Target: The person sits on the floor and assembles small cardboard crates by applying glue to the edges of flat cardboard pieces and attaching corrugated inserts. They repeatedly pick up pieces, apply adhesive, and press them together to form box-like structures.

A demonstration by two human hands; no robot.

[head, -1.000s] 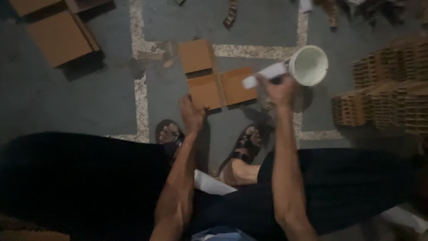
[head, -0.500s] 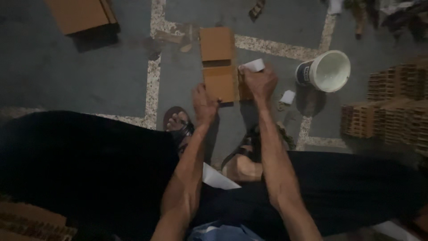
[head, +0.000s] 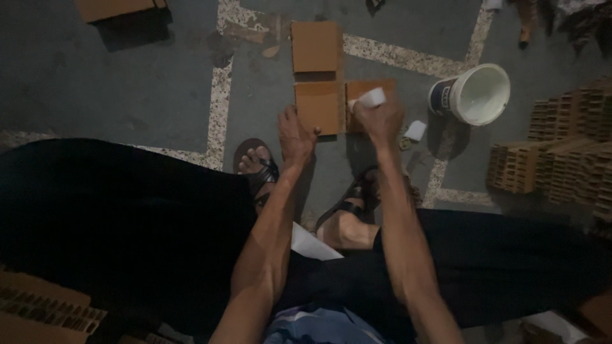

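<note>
Head view: left hand (head: 295,135) pressed flat, fingers spread, on the near edge of the flat brown cardboard pieces (head: 317,106) lying on the grey concrete floor (head: 127,83). Right hand (head: 380,118) clamped on a small white roll-shaped object (head: 368,99), set on the cardboard just beyond. White plastic bucket (head: 479,93) tipped over right of the right hand, well apart.
</note>
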